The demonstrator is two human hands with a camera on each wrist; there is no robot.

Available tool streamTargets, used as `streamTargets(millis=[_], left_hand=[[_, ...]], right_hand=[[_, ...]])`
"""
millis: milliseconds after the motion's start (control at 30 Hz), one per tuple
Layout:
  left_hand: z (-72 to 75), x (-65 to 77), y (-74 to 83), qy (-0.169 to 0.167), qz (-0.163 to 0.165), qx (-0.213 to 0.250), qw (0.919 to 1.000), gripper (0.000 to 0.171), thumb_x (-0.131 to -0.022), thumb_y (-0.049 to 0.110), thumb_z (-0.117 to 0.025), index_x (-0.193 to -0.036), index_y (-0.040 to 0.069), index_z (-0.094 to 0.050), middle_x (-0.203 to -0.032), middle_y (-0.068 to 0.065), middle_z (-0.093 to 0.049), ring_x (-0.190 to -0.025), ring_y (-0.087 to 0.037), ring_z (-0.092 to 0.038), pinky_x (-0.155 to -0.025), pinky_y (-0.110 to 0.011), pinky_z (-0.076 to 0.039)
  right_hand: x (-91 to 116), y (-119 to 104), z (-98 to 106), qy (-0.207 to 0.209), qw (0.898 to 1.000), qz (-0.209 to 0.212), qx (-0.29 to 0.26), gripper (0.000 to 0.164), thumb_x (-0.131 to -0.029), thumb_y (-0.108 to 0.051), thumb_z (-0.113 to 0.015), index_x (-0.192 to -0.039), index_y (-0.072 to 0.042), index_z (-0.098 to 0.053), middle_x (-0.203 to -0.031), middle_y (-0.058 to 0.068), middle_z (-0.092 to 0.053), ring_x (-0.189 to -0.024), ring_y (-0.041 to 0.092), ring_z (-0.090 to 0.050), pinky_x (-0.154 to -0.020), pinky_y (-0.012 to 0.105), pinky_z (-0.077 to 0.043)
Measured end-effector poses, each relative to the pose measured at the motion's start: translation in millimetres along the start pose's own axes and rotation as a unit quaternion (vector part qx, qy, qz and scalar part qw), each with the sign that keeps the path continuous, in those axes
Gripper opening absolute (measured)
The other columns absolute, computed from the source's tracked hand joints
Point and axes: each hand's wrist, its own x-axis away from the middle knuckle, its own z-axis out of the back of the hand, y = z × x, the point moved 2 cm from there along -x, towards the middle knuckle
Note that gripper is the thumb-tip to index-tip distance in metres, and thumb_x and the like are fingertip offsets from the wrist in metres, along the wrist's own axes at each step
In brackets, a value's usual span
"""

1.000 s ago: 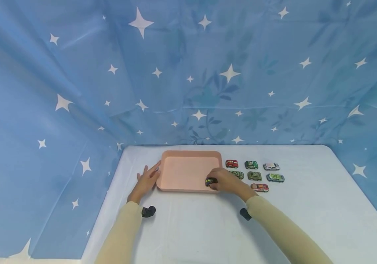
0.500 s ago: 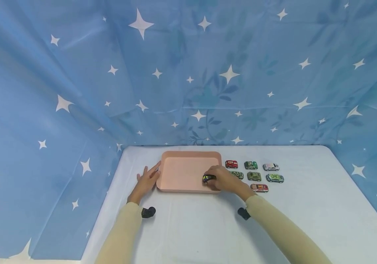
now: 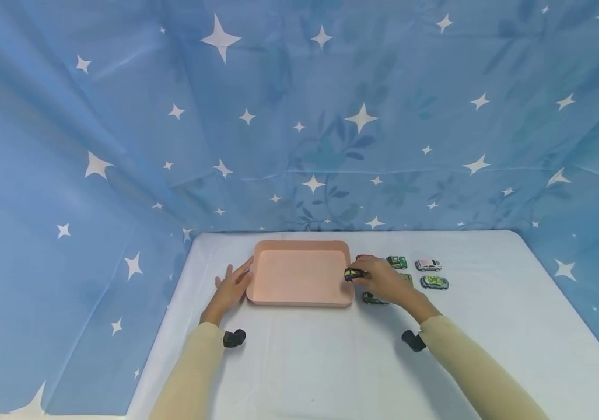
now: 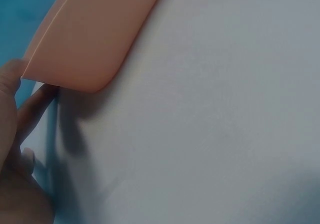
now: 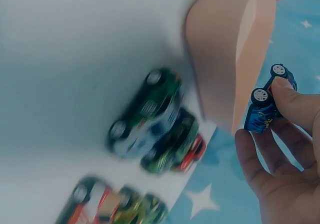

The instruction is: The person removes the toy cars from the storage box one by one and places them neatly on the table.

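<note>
My right hand (image 3: 383, 280) pinches a dark toy car (image 3: 354, 274) with yellow marks above the right rim of the peach tray (image 3: 299, 303). In the right wrist view, this toy car (image 5: 262, 109) looks blue with black wheels, held between thumb and fingertips. My left hand (image 3: 231, 290) rests against the tray's left side with fingers spread. Seen from the left wrist, the left hand (image 4: 22, 139) touches the tray's rim and outer wall (image 4: 85, 44). Under my right hand, a dark green toy car (image 3: 374, 298) sits right beside the tray; some cars are partly hidden there.
Several toy cars stand on the white table (image 3: 299, 361) right of the tray, among them a green one (image 3: 397, 262), a white one (image 3: 428, 265) and a lime-green one (image 3: 434, 283). A blue starry curtain (image 3: 278, 146) rises behind.
My right hand has moved from over the tray back to the right and up, with the toy car in its grip. The dark green car has come into view. My left hand stays put.
</note>
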Motion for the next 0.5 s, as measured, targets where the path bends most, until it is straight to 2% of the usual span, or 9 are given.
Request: streamTargets(millis=[100,200,500], left_hand=[[0.7,1.1,0.8,0.005,-0.012,0.012,0.9998,0.057,-0.113,0.050,-0.048,-0.168,0.036,-0.038,-0.165,-0.016,-0.045,-0.163,-0.043,0.003,-0.123,-0.062,0.022],[2.4,2.6,1.6,0.012,-0.015,0.016,0.9997,0.057,-0.113,0.051,-0.048,-0.167,0.037,-0.040,-0.164,-0.016,-0.045,-0.163,-0.043,0.002,-0.123,-0.062,0.021],[3.6,1.8,-1.1,0.003,-0.009,0.001,0.9999,0.055,-0.116,0.043,-0.046,-0.169,0.034,-0.036,-0.166,-0.011,-0.044,-0.164,-0.039,0.004,-0.123,-0.062,0.021]], right_hand=[[13,11,8,0.005,1.000,-0.022,0.003,0.038,-0.095,-0.006,-0.082,-0.131,0.002,-0.073,-0.129,0.021,-0.072,-0.122,0.042,-0.067,-0.099,0.057,-0.057],[24,22,14,0.012,0.999,-0.035,0.008,0.037,-0.095,-0.005,-0.082,-0.131,0.002,-0.074,-0.125,0.018,-0.074,-0.119,0.041,-0.068,-0.099,0.058,-0.057],[65,45,32,0.033,0.996,-0.077,0.010,0.034,-0.093,-0.002,-0.083,-0.126,0.005,-0.074,-0.116,0.018,-0.076,-0.103,0.036,-0.074,-0.086,0.054,-0.062]])
